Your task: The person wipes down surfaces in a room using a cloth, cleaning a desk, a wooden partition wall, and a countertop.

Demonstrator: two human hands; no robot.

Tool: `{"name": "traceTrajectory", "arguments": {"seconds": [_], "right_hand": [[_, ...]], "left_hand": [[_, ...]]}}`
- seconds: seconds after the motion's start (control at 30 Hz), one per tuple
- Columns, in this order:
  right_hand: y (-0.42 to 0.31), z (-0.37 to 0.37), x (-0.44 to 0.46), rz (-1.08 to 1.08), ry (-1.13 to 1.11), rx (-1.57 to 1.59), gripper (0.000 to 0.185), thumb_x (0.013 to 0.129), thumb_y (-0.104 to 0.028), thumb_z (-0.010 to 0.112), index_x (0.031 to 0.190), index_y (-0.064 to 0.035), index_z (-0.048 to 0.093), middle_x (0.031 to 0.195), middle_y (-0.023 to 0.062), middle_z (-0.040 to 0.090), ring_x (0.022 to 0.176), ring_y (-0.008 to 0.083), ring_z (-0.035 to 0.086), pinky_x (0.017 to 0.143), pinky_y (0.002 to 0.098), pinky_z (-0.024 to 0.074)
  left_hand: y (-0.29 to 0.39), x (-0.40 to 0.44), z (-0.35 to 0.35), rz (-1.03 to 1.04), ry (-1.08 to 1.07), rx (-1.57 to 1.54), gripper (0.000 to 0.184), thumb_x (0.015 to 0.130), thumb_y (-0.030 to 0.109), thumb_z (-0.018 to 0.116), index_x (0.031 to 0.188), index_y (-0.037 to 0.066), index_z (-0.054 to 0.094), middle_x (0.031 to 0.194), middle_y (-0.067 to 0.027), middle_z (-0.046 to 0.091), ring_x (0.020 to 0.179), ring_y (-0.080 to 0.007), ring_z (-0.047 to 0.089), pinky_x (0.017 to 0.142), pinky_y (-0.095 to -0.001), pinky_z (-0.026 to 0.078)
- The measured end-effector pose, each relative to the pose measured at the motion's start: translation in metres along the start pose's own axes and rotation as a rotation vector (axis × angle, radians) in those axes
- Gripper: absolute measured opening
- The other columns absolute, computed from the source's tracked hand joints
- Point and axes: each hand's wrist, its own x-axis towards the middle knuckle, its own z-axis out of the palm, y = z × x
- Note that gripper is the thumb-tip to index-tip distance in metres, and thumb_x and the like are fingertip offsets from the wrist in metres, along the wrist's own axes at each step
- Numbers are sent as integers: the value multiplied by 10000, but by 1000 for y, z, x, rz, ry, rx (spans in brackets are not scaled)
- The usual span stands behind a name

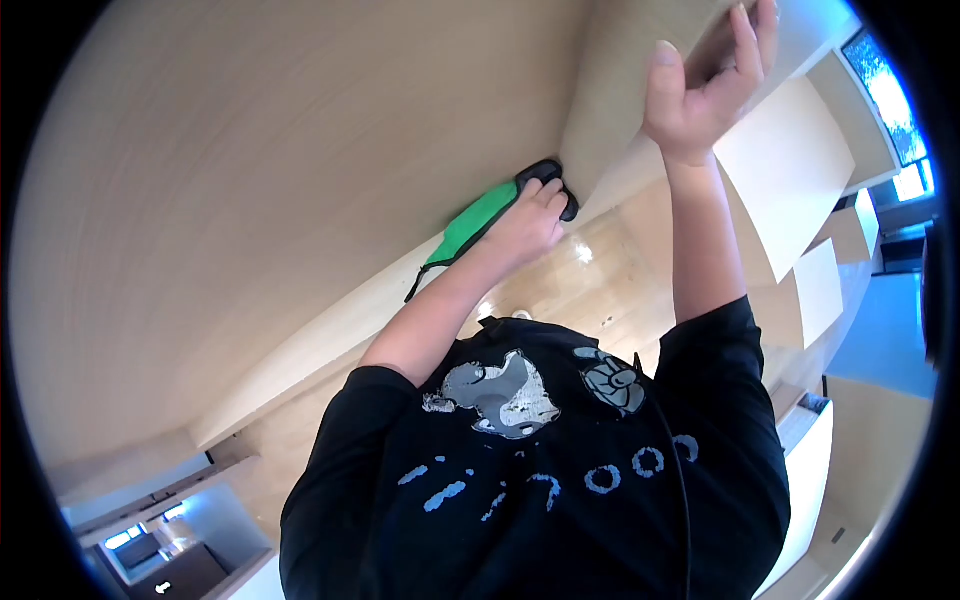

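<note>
My left hand is closed over the black end of a green item with black edging, its exact kind unclear. It lies slanted along the foot of a large pale wooden panel, and a thin black tip hangs from its lower end. My right hand is raised at the upper right, thumb apart and fingers stretched upward beside a wooden board edge. Nothing shows in its palm. Whether its fingertips touch the board, I cannot tell.
Below lies a shiny light wooden floor. Pale box-like furniture stands at the right, near a bright window. At the lower left is an opening with dark and lit parts. A black cable runs down my shirt.
</note>
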Motion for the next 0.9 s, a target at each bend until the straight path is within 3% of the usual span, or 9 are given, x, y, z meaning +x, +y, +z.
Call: {"name": "traceTrajectory", "arguments": {"seconds": [0.1, 0.27, 0.43, 0.53, 0.63, 0.7, 0.83, 0.87, 0.9], "right_hand": [[-23, -11, 12, 90, -100, -159, 693, 861, -126, 695, 1444, 26, 355, 1592, 267, 253, 1471, 375, 309, 1195, 449, 285], [-17, -13, 7, 99, -65, -165, 661, 849, -37, 668, 1441, -51, 373, 1573, 230, 290, 1433, 367, 358, 1168, 471, 335], [17, -4, 16, 93, -46, -5, 630, 913, -208, 676, 1428, -15, 367, 1555, 252, 293, 1386, 377, 406, 1148, 482, 369], [21, -3, 14, 78, -53, -36, 600, 965, -228, 647, 1451, -58, 338, 1539, 257, 284, 1369, 400, 429, 1144, 505, 428], [15, -8, 18, 37, -58, -55, 620, 976, -315, 670, 1443, -59, 353, 1537, 241, 299, 1347, 388, 458, 1132, 500, 452], [28, -25, 8, 39, -41, -27, 628, 955, -317, 682, 1425, -45, 366, 1531, 241, 311, 1338, 381, 460, 1131, 494, 437], [66, -41, -7, 102, -39, 28, 596, 904, -216, 676, 1386, -17, 389, 1523, 242, 331, 1317, 369, 461, 1131, 486, 397], [8, -17, 13, 105, -57, 22, 582, 897, -181, 667, 1382, -19, 389, 1523, 239, 334, 1312, 369, 464, 1130, 486, 393], [-1, -13, 13, 90, -43, -9, 581, 887, -144, 655, 1387, -19, 388, 1533, 238, 333, 1330, 372, 455, 1129, 482, 389]], "left_hand": [[-7, -7, 3, 28, 7, -13, 450, 803, 120, 641, 1214, -55, 592, 1365, -229, 547, 1180, -427, 505, 1052, -468, 437], [-4, -18, 25, -27, -34, 315, 524, 857, 201, 639, 1302, -68, 573, 1410, -242, 517, 1318, -432, 448, 1140, -467, 377], [2, -27, -4, -278, 188, 61, 480, 905, 222, 619, 1266, -90, 576, 1409, -255, 507, 1358, -425, 415, 1180, -482, 332], [-14, -69, -19, -221, 72, 218, 479, 898, 233, 630, 1252, -85, 578, 1392, -240, 513, 1352, -411, 428, 1172, -481, 337], [-22, -129, -37, -233, 340, 34, 323, 780, 143, 709, 1063, 0, 649, 1295, -189, 565, 1310, -394, 460, 1110, -459, 415], [-18, -148, -59, -156, 426, 148, 219, 764, 88, 708, 958, 28, 625, 1195, -156, 591, 1201, -382, 537, 1015, -444, 478], [-18, -152, -72, -208, 358, 384, 236, 758, 99, 734, 971, 45, 649, 1082, -144, 622, 1054, -335, 617, 921, -424, 527], [-22, -206, -100, -228, 327, 395, 243, 781, 95, 735, 1009, 48, 665, 1074, -146, 629, 1038, -322, 628, 898, -413, 536], [-23, -216, -103, -252, 354, 401, 240, 790, 63, 730, 1016, 19, 662, 1057, -157, 638, 997, -318, 640, 836, -407, 542]]}}
